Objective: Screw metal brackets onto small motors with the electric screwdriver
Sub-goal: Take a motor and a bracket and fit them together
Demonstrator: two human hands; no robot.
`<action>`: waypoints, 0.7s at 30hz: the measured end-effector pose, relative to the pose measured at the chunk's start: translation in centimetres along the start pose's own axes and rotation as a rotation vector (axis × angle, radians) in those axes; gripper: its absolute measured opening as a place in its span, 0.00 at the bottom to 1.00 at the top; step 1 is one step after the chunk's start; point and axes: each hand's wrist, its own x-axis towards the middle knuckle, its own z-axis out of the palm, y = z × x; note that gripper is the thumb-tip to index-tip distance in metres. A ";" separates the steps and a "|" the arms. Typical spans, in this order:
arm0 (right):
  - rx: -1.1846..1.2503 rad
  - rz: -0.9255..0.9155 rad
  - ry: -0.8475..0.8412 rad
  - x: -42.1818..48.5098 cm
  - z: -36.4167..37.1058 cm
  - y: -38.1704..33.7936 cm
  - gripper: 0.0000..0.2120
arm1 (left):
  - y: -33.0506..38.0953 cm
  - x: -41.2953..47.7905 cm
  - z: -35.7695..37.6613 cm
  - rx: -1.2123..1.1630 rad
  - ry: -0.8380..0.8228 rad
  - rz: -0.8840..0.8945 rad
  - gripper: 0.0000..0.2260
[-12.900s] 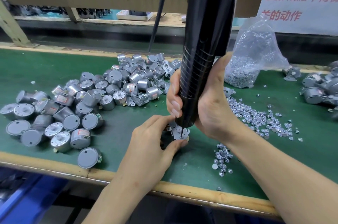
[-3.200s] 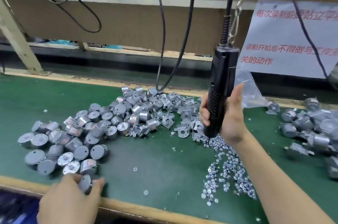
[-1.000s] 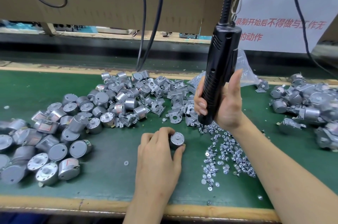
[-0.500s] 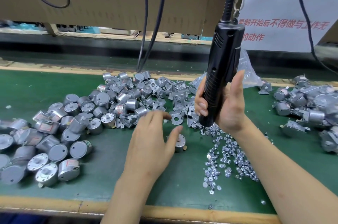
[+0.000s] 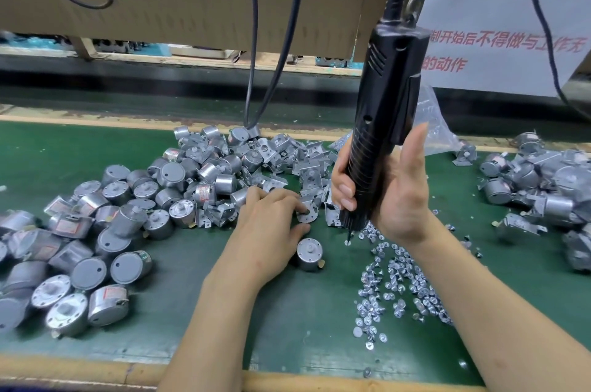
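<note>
On the green desk (image 5: pixel 96 148), the right hand (image 5: pixel 399 199) is clamped round the upright electric screwdriver (image 5: pixel 387 97). The left hand (image 5: pixel 268 225) lies over a bracket (image 5: pixel 311 216) at twelve o'clock of the standing motor (image 5: pixel 309 252); whether it pinches, I cannot tell. I'd seat the bracket flat with holes aligned before driving screws (image 5: pixel 399 283), heaped at four o'clock.

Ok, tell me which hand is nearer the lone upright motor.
Left. The left hand lies just beside the motor, fingertips at a bracket behind it; the right hand grips the screwdriver farther right.
</note>
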 end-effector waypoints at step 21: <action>0.006 -0.022 0.015 -0.3 1.7 -0.2 0.36 | 1.3 -5.4 -0.6 -0.300 0.097 0.094 0.19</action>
